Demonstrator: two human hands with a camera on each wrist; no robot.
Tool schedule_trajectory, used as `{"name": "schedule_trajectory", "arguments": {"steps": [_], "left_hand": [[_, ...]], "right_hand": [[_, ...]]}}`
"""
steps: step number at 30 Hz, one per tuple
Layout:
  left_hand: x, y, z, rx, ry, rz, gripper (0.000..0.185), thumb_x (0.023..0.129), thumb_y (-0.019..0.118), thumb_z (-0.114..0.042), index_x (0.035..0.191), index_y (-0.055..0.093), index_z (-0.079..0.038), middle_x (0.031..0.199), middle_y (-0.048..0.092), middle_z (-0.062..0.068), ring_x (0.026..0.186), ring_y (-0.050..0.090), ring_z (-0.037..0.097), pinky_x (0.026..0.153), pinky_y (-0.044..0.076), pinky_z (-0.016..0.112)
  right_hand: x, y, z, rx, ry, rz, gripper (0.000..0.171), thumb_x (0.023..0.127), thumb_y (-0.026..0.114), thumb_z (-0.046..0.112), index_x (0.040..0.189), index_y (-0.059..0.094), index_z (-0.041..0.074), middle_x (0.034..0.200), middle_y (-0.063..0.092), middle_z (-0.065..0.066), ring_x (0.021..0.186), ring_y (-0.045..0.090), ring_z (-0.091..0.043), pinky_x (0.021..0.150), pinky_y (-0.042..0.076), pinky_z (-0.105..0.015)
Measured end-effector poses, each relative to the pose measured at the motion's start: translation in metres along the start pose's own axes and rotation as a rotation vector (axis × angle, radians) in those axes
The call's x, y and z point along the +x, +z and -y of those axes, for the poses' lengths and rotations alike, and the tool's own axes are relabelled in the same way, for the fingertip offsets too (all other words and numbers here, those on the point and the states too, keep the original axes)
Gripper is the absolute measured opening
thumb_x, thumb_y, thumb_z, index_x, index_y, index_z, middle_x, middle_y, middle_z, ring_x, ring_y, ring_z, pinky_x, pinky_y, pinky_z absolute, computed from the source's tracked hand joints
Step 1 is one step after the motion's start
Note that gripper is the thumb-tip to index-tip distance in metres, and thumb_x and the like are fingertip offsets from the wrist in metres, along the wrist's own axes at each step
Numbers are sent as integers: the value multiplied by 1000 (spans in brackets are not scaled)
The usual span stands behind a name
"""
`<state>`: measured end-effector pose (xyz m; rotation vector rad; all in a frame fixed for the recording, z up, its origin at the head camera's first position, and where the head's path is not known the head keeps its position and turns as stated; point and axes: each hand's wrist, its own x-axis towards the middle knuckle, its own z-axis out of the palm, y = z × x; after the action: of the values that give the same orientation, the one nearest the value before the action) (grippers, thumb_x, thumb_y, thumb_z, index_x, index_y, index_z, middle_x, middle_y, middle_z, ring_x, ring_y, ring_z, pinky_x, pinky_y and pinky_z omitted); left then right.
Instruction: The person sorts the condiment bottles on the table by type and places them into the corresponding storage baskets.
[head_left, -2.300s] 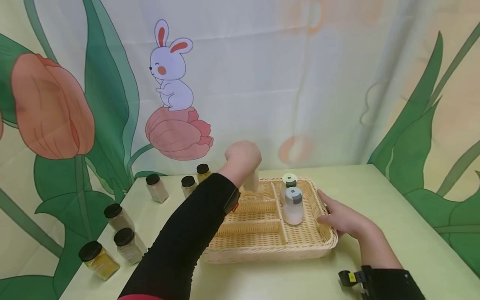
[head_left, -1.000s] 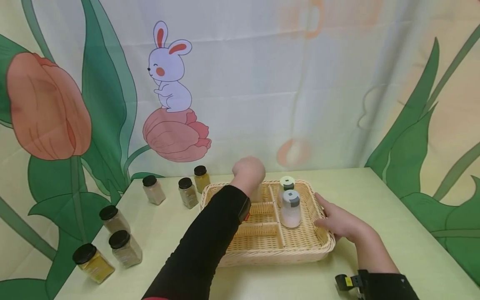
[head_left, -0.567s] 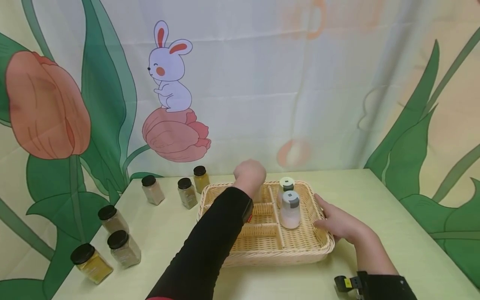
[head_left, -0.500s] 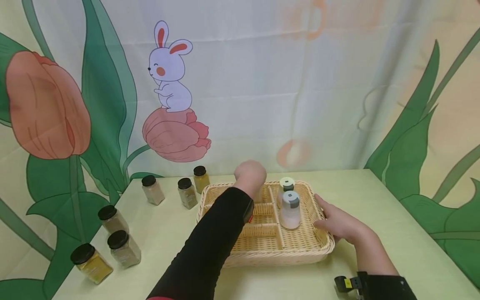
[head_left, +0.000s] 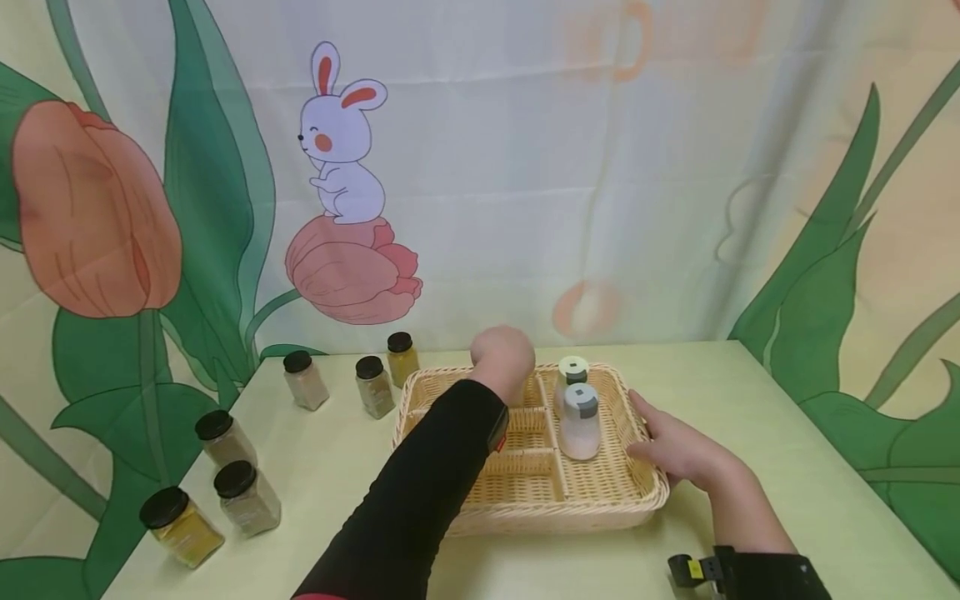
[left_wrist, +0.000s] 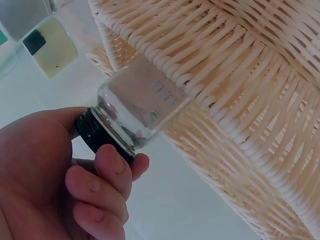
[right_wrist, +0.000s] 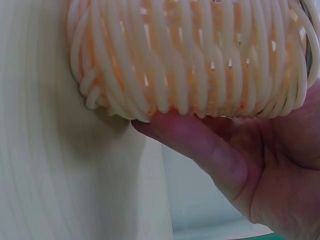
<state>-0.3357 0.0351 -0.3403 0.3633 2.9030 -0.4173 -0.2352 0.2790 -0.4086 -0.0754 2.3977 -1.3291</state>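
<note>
Inside woven wicker basket (head_left: 637, 492): left hand (head_left: 501, 354) pinches clear glass jar (left_wrist: 137, 107) by black ribbed cap; right hand (head_left: 678, 446) grips rim.

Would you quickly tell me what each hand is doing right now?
Left hand: closed, gripping a glass jar by its black cap.
Right hand: holding the wicker basket by its right rim, thumb under the edge.
</note>
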Motion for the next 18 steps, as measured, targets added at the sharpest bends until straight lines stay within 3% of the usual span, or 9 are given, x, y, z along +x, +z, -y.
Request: {"name": "schedule_trajectory", "arguments": {"steps": [3, 5, 9, 12, 14, 18], "left_hand": [[-3, -1, 1, -31, -38, 3, 8, 91, 71, -31, 87, 70, -24, 72, 46, -2, 54, 30, 13, 45, 28, 29], [-4, -1, 1, 6, -27, 11, 14, 92, 69, -34, 81, 66, -27, 67, 36, -3, 53, 20, 13, 45, 22, 31], [-6, -1, 1, 85, 4, 11, 41, 89, 70, -31, 64, 37, -28, 63, 16, -3, 54, 8, 15, 46, 13, 36], [-4, -2, 0, 2, -55, -1, 50, 90, 65, -22, 67, 21, -26, 65, 8, -4, 57, 3, 15, 48, 11, 36], [-2, -3, -1, -58, -99, -10, 52, 94, 64, -26, 66, 21, -25, 64, 7, -4, 57, 2, 14, 49, 10, 35], [0, -7, 0, -115, -139, -43, 57, 99, 59, -53, 58, 31, -24, 58, 13, -5, 49, 8, 13, 44, 15, 33]], "right_hand": [[1, 0, 1, -10, -6, 1, 90, 98, 58, 6, 164, -3, 13, 149, 31, -37, 65, 69, -30, 54, 57, -46], [1, 0, 0, -10, -8, 2, 90, 98, 58, 6, 164, -3, 13, 148, 33, -38, 64, 69, -31, 53, 57, -46], [1, 0, -1, -10, -10, 0, 90, 98, 58, 6, 164, -3, 12, 145, 35, -38, 64, 70, -31, 53, 57, -46], [1, 0, -2, -8, -8, 0, 90, 98, 58, 6, 164, -3, 12, 146, 34, -38, 64, 70, -31, 53, 58, -46], [1, 0, -2, -8, -7, 2, 90, 98, 58, 6, 164, -3, 13, 147, 33, -38, 65, 70, -31, 53, 58, -46], [1, 0, -1, -13, -6, 1, 90, 98, 58, 6, 164, -4, 13, 148, 32, -38, 65, 70, -31, 54, 58, -46]]}}
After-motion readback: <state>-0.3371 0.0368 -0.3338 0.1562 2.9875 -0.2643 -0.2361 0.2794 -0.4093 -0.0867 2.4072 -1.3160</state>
